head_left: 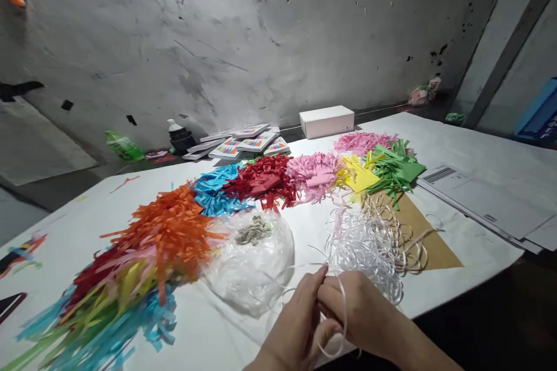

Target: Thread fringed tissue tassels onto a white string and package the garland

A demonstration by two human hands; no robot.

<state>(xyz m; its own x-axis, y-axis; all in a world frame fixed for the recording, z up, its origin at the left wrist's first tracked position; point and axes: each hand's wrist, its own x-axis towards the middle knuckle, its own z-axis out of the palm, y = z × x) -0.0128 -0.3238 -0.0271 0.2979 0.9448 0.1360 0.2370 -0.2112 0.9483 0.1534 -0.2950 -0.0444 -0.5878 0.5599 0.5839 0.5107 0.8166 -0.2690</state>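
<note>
Left hand [292, 324] and right hand [359, 307], fingers nearly closed, pinch string [346, 314]; pulling could knot the tangle [359, 246], its loops overlapping.

Box [327, 122] behind paper tassels [315, 177], against wall [261, 35]

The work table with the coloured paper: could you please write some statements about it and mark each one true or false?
1. The left hand and the right hand are close together, holding a thin white string. True.
2. The yellow paper lies between the blue bunch and the red bunch. False: it lies between a pink bunch and a green bunch.
3. The clear plastic bag is to the left of the tangled white string. True.
4. The brown sheet lies on top of the tangled white string. False: the string lies partly over the sheet.
</note>
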